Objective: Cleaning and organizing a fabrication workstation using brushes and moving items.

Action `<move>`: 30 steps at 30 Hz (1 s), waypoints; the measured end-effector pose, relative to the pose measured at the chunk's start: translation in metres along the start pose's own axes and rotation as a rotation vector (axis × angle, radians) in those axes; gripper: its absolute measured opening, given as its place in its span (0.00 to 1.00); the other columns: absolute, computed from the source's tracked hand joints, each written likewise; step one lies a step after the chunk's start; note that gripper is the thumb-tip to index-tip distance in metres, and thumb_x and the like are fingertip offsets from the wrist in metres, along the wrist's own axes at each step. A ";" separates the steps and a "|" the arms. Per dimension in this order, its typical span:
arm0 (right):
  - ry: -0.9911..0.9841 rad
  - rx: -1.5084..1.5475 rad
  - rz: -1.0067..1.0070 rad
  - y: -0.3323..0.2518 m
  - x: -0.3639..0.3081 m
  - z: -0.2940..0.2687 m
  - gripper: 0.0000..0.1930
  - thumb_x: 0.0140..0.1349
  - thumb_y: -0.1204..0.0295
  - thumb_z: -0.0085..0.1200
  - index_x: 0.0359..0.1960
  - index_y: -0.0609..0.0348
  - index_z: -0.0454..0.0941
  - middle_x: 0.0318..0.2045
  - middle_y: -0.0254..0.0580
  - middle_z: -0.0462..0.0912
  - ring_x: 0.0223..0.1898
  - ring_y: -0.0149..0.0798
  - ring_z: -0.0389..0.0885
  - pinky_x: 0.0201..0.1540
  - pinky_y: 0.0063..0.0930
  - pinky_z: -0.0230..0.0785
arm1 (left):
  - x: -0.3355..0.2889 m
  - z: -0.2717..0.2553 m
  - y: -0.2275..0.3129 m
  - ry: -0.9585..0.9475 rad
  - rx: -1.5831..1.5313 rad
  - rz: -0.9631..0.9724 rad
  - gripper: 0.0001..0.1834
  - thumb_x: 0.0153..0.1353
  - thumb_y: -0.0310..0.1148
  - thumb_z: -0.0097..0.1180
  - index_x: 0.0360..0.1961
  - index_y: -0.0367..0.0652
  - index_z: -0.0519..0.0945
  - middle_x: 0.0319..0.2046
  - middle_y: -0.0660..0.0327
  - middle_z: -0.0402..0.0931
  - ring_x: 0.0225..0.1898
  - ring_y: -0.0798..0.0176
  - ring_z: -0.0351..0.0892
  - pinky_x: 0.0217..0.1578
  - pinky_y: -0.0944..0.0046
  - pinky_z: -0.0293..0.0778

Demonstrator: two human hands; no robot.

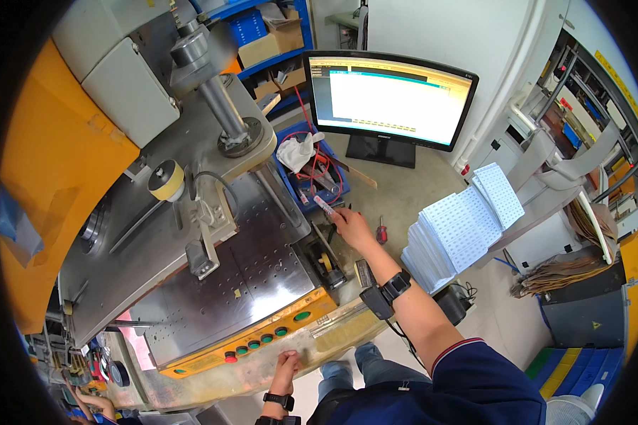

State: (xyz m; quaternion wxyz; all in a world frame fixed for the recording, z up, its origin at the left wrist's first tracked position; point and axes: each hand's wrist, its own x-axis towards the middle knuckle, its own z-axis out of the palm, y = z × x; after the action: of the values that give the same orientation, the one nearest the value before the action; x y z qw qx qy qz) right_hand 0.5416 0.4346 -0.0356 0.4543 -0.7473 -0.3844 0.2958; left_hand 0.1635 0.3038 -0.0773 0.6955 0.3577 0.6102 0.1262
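My right arm reaches out to the blue bin (pixel 284 160) beside the machine. In the closed fingers of my right hand (pixel 352 228) is a slim, pale pinkish stick-shaped thing (pixel 323 205), its tip at the bin's near edge. The bin holds tools, a red cord (pixel 342 185) and a crumpled white cloth (pixel 295 153). Just right of that hand, a red-handled screwdriver (pixel 381 232) lies on the table. My left hand (pixel 286 366) is curled closed near the front of the machine's orange button panel (pixel 255 345); its fingers hide whatever they may hold.
A press machine with a perforated metal bed (pixel 241 283) fills the left. Behind the table stands a lit monitor (pixel 393 99). A tall stack of pale blue printed sheets (pixel 454 230) is on the right. Another person's arm (pixel 96 402) shows at lower left.
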 end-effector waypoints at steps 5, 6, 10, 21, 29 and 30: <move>0.048 0.032 -0.048 0.039 0.032 0.017 0.20 0.61 0.68 0.47 0.55 0.59 0.67 0.28 0.42 0.78 0.21 0.32 0.73 0.25 0.28 0.66 | 0.002 0.004 0.003 -0.010 -0.001 -0.019 0.07 0.60 0.38 0.51 0.38 0.52 0.71 0.26 0.75 0.64 0.26 0.77 0.62 0.29 0.74 0.59; 0.046 0.034 -0.047 0.043 0.039 0.025 0.20 0.61 0.68 0.47 0.55 0.59 0.67 0.28 0.42 0.78 0.21 0.32 0.73 0.25 0.28 0.66 | 0.002 0.003 0.002 -0.007 -0.001 -0.020 0.07 0.60 0.38 0.51 0.38 0.52 0.71 0.26 0.75 0.64 0.26 0.77 0.62 0.29 0.74 0.59; 0.057 0.310 0.133 0.026 0.053 0.040 0.21 0.60 0.74 0.47 0.55 0.59 0.62 0.30 0.40 0.72 0.19 0.30 0.70 0.21 0.26 0.64 | 0.007 -0.003 -0.006 0.012 -0.001 -0.031 0.07 0.59 0.38 0.51 0.38 0.52 0.71 0.26 0.75 0.64 0.26 0.77 0.62 0.29 0.75 0.59; 0.067 0.777 0.165 0.023 0.050 0.046 0.15 0.64 0.75 0.42 0.52 0.62 0.61 0.34 0.42 0.74 0.18 0.27 0.66 0.19 0.22 0.61 | 0.005 0.000 -0.004 0.035 0.002 -0.009 0.07 0.59 0.37 0.51 0.37 0.51 0.72 0.26 0.74 0.64 0.26 0.77 0.62 0.30 0.75 0.59; 0.164 0.993 0.172 0.026 0.043 0.066 0.12 0.66 0.72 0.41 0.50 0.60 0.63 0.37 0.41 0.78 0.19 0.24 0.66 0.21 0.18 0.61 | 0.008 -0.004 -0.013 0.057 -0.026 -0.013 0.09 0.56 0.37 0.54 0.38 0.50 0.72 0.28 0.72 0.69 0.28 0.76 0.63 0.31 0.73 0.59; 0.166 0.993 0.174 0.027 0.043 0.065 0.12 0.66 0.72 0.41 0.50 0.60 0.63 0.37 0.41 0.78 0.19 0.24 0.66 0.21 0.18 0.61 | 0.008 -0.002 -0.012 0.056 -0.024 -0.014 0.09 0.56 0.37 0.54 0.38 0.50 0.72 0.28 0.72 0.69 0.28 0.76 0.63 0.31 0.73 0.59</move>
State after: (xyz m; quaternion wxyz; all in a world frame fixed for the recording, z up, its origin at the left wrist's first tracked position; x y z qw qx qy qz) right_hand 0.5209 0.4928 -0.0909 0.7573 -0.4913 -0.0966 0.4192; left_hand 0.1602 0.3011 -0.0907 0.6834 0.3412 0.6304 0.1386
